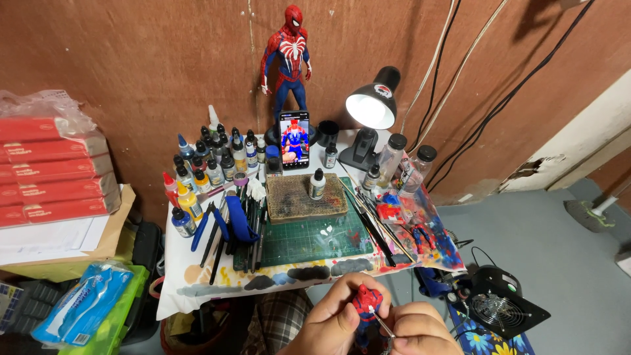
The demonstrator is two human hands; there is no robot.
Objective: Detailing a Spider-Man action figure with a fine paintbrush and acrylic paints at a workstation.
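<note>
Red and blue is pretty much the whole colour scheme here. Down at the bottom edge of the shot, well in front of the green cutting mat, the left hand has its grip closed around a small red and blue figure, fingers wrapped round the body and the head poking up. The right hand is just beside it with its grip pinched shut on a thin brush, and the tip sits right on the figure's chest.

The mat lies in the middle of the counter, which wears a white cloth full of paint smears. On the mat's far end sits a brown wet palette with a dropper bottle standing on it. Left of the mat there's a row of dark tools and pens, and beyond those a big cluster of paint bottles. Behind the mat a phone stands upright showing a similar figure, and a tall red and blue statue stands behind that, against the brown wall. Right of the phone a black desk lamp is lit. Right of the mat lies a fan of brushes. On the floor off to the mat's right sits a small black fan.
</note>
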